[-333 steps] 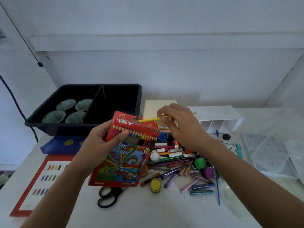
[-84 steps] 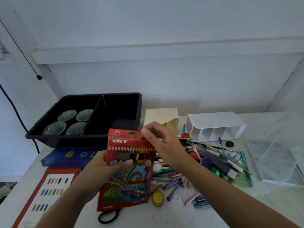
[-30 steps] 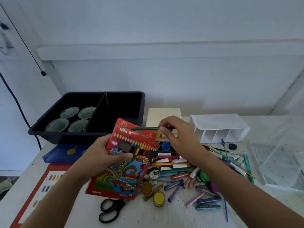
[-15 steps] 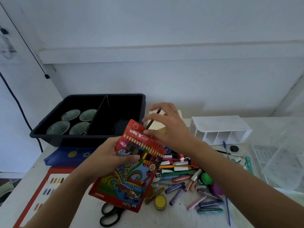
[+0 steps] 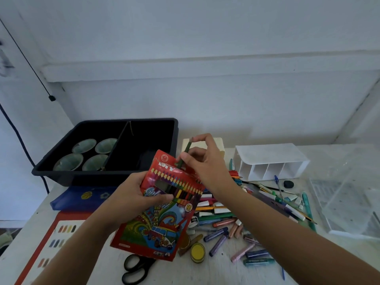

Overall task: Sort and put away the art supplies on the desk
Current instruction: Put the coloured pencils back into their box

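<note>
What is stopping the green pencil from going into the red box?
Nothing visible. The right hand pinches the green pencil, whose lower end is at the open top of the red coloured-pencil box. The left hand holds that box tilted.

- The red cardboard coloured-pencil box (image 5: pixel 162 219) carries white block letters near its top edge. They look like "DIY" but are partly covered.
- Below the box's window, light script begins "Colo"; the rest is hidden.
- A round white badge (image 5: pixel 188 207) at the box's right edge shows "18".
- The round seal (image 5: pixel 164 157) at the box's top and the small print along its bottom are too small to read.
</note>
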